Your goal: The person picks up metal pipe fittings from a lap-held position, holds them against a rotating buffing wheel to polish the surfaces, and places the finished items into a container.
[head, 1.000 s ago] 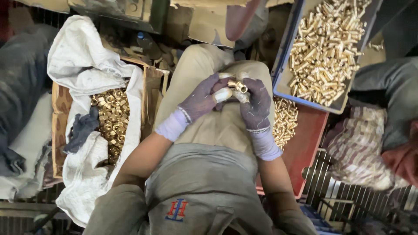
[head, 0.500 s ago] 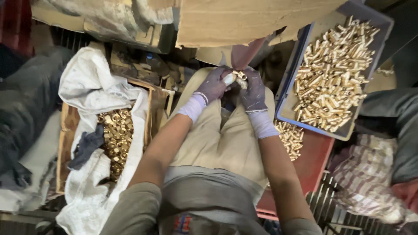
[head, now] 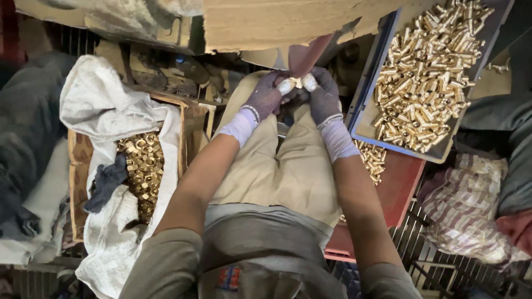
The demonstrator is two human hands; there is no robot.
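Both my hands are up over my knees, working on one small brass fitting (head: 295, 83) pinched between them. My left hand (head: 265, 98), in a grey knitted glove with a white cuff, has its fingers curled tight round one side of the piece, and my right hand (head: 322, 99), gloved the same way, clamps the other side, so the fitting sits between my two thumbs, just above my beige trousers (head: 277, 166); most of it is hidden by the glove tips, so I cannot tell its exact shape. To my left stands a brown cardboard box lined with a white woven sack (head: 105, 111), holding a heap of small brass nuts (head: 141, 171) with a dark grey rag (head: 105, 182) lying on them. To my right a grey plastic tray (head: 363, 124) is piled with brass tube-shaped parts (head: 426, 77), and more of them lie on a red crate (head: 399, 188) just beneath it. I judge I am in the middle of joining or twisting the piece together; the next move calls for a firm, steady turn without letting it slip from the cloth fingertips.
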